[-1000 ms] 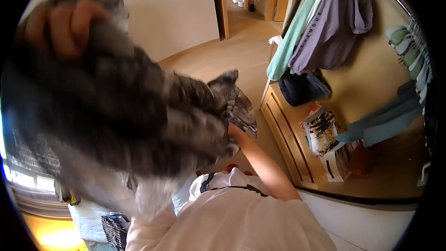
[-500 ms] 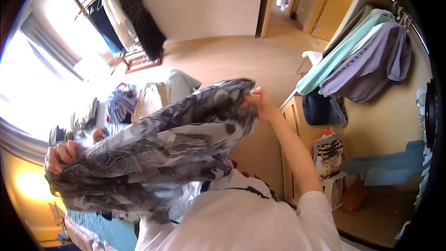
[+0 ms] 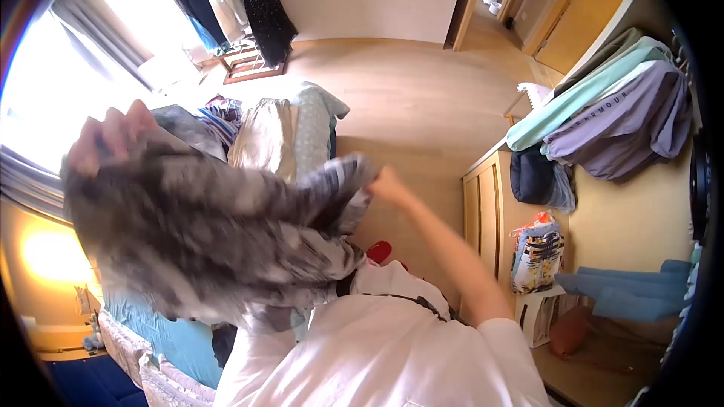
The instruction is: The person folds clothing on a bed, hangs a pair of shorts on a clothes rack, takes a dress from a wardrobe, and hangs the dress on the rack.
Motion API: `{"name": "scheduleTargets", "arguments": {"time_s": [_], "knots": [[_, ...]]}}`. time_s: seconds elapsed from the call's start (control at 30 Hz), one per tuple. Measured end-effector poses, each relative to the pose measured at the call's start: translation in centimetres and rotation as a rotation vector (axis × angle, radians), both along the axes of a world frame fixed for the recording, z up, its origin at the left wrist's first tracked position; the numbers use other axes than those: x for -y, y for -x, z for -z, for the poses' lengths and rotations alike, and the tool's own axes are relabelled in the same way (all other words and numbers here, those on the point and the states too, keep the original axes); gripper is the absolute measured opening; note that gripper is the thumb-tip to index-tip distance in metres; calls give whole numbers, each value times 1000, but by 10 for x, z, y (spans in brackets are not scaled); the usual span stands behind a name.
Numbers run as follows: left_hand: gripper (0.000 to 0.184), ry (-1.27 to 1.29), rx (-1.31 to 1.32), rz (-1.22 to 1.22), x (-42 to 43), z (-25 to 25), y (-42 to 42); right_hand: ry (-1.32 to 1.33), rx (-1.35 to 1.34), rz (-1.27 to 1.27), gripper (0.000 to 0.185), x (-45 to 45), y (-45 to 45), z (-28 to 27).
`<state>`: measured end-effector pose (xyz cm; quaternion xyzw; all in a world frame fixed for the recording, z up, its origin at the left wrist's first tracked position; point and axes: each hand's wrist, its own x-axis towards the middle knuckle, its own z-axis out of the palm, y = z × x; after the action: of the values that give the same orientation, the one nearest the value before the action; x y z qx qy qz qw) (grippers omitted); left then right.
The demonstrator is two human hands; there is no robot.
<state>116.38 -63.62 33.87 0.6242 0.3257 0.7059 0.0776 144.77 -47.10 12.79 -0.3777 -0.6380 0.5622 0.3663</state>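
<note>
A thin grey and black patterned cloth (image 3: 226, 218), a scarf or light garment, hangs spread between my two hands and is blurred by motion. My left hand (image 3: 113, 136) grips its upper left edge, fingers curled over the fabric. At the other end my right hand (image 3: 388, 185) pinches a bunched corner, with the arm stretched forward. Behind the cloth lies the bed, where beige trousers (image 3: 264, 132) and a striped garment (image 3: 222, 117) show past its upper edge. The cloth's lower folds hang close to my white shirt.
To the right stands an open wardrobe with a purple sweatshirt (image 3: 618, 132) and a mint top (image 3: 588, 94) hanging. A printed bag (image 3: 538, 256) sits on its lower level. A clothes rack (image 3: 256, 71) is at the back, and a red slipper (image 3: 378, 251) lies on the floor.
My left hand has risen, lifting its end of the cloth. My right hand has moved left and slightly down, so the cloth is bunched more. The view has shifted a little.
</note>
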Motion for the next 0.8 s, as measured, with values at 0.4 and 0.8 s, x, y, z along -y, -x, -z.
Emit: {"name": "scheduleTargets", "arguments": {"time_s": [0.4,0.8], "knots": [[21,448,-639,-91,-185,56,-42,-47,-618,123,25,-31,-74,-294],[30,44,-323,-171,-164,-61,-211,-157,-637,109,22,4,-111,-346]]}}
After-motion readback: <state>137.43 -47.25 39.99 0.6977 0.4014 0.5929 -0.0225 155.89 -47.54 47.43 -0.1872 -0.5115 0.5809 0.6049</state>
